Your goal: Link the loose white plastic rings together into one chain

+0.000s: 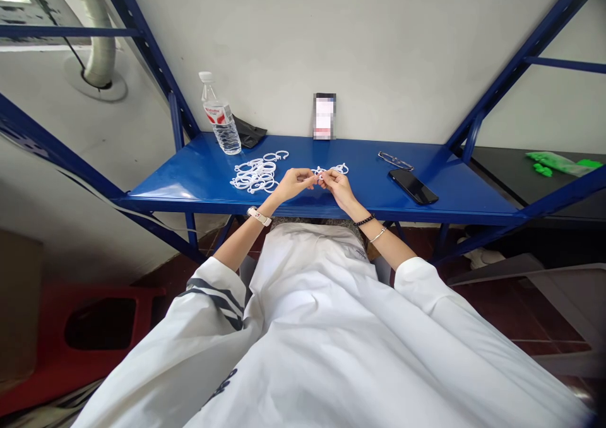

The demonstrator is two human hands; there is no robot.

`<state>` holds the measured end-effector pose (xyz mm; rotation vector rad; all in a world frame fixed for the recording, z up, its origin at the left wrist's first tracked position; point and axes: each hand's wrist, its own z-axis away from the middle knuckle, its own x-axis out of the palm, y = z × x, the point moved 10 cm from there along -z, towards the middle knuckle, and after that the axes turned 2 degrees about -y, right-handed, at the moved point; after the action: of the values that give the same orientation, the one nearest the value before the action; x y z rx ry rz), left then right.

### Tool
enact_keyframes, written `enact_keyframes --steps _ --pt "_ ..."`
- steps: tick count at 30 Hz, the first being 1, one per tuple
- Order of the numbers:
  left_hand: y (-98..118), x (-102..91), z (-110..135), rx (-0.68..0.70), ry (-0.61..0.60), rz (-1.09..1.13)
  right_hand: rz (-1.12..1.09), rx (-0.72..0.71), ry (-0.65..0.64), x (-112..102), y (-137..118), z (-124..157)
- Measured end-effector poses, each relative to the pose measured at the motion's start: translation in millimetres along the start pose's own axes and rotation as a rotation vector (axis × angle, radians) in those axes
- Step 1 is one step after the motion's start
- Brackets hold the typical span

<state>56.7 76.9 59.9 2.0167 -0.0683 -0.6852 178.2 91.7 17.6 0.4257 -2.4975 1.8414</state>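
Observation:
Over the front part of the blue shelf (199, 191), my two hands meet fingertip to fingertip. My left hand (294, 183) is closed in a pinch, and my right hand (337, 185) pinches from the other side. Between them is a white plastic ring, mostly hidden by the fingers. Just behind my right hand lie a few more white rings (344, 168). To the left of my left hand is a loose pile of several white plastic rings (253, 174), open hoops with small knobs at their ends.
Behind the pile stand a water bottle (222, 122) and a black pouch (250, 131). A lit phone (324, 117) leans against the wall. On the right lie glasses (396, 161) and a dark phone (413, 186). Blue metal posts (151, 55) frame the shelf.

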Motion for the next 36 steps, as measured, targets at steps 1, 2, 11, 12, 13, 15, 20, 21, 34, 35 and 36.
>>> enact_keyframes --steps 1,2,11,12,13,15,20,21,34,35,36 --pt "0 0.3 0 -0.002 0.001 0.004 -0.002 -0.003 0.002 -1 1 -1" --pt "0 0.5 0 -0.007 0.0 0.006 0.0 -0.003 0.003 -1 2 -1" --pt "-7 1.0 -2 -0.04 0.009 0.055 -0.02 0.025 -0.011 -3 8 -4" --pt "-9 1.7 -2 -0.042 0.009 0.067 -0.024 0.031 -0.013 -2 8 -4" --pt "-11 2.3 -3 -0.042 0.011 0.069 -0.025 0.037 -0.016 -1 8 -4" --pt "-14 2.8 -4 -0.03 0.023 0.036 -0.017 0.038 -0.03 2 8 -3" --pt "-26 6.5 -6 -0.063 0.024 -0.067 0.019 0.003 0.011 -4 11 -6" --pt "-30 5.2 -6 -0.085 0.032 -0.08 0.02 -0.004 0.06 -10 13 -7" --pt "-67 -68.9 -40 -0.273 0.123 -1.0 -0.003 -0.011 0.277 -38 20 -7" --pt "-77 -73.7 -46 -0.342 0.086 -1.039 -0.005 -0.009 0.273 -37 20 -7" --pt "-87 -77.4 -51 -0.402 0.044 -1.073 -0.009 -0.007 0.272 -37 20 -7"
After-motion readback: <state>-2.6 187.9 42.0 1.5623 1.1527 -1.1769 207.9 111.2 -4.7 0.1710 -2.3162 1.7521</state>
